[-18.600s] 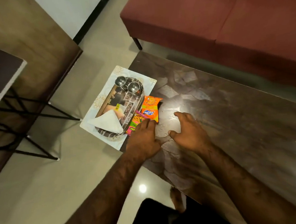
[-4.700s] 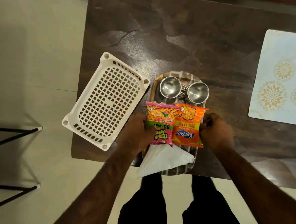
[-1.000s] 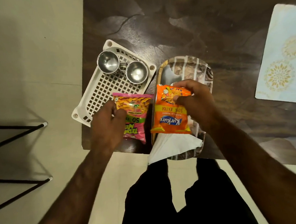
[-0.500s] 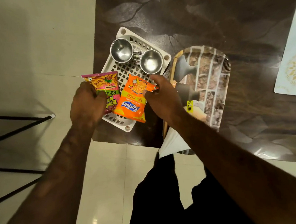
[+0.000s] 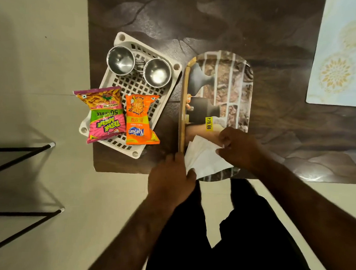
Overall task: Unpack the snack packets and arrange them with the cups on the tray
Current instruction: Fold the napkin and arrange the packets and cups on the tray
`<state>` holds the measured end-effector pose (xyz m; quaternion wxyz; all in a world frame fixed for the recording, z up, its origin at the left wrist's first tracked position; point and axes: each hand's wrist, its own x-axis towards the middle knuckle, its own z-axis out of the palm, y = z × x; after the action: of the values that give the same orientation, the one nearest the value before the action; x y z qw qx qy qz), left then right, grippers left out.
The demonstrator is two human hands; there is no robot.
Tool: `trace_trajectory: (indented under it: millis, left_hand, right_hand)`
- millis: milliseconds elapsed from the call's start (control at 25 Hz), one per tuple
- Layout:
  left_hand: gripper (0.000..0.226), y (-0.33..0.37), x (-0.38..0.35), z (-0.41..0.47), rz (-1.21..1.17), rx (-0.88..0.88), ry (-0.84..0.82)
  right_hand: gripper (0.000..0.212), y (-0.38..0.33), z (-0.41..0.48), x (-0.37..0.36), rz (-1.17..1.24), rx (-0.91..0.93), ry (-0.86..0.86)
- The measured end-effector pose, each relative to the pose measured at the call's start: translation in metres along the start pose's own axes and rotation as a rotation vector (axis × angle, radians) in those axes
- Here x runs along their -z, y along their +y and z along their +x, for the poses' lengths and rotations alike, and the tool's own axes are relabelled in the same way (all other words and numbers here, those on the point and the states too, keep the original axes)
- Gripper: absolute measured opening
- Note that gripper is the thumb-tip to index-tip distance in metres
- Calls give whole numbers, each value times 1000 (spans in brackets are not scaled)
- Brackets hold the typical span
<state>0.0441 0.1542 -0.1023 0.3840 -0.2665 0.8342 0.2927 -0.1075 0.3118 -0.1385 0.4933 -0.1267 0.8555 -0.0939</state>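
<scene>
A pink snack packet (image 5: pixel 104 115) and an orange snack packet (image 5: pixel 139 120) lie side by side on the near end of a white slotted basket tray (image 5: pixel 134 89). Two steel cups (image 5: pixel 121 60) (image 5: pixel 157 72) stand at its far end. To the right lies a printed oval tray (image 5: pixel 230 85) with a folded white napkin (image 5: pixel 203 157) on its near end. My right hand (image 5: pixel 237 147) pinches the napkin's right edge. My left hand (image 5: pixel 170 178) touches the napkin's left corner at the tray's near rim.
Everything sits on a dark marbled table (image 5: pixel 239 22) whose near edge runs under my hands. A pale floral placemat (image 5: pixel 338 47) lies at the far right. Black metal legs (image 5: pixel 20 157) stand on the tiled floor to the left.
Both packets were let go and now lie on the white basket tray. My two hands moved right and down to the napkin on the printed tray.
</scene>
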Motion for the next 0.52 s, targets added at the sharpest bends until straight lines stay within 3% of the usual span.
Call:
trace_trajectory:
  millis: [80, 160, 360, 520]
  left_hand:
    - [61, 12, -24, 1, 70, 99, -50]
    - [67, 17, -35, 3, 42, 160, -18]
    - [56, 17, -29, 16, -153, 264, 21]
    - [24, 16, -17, 25, -661, 365, -5]
  right_hand:
    - [44, 10, -4, -4, -37, 17, -23]
    - [46, 17, -4, -8, -58, 55, -29]
    - [33, 30, -2, -11, 11, 112, -57]
    - [24, 39, -6, -4, 132, 171, -92]
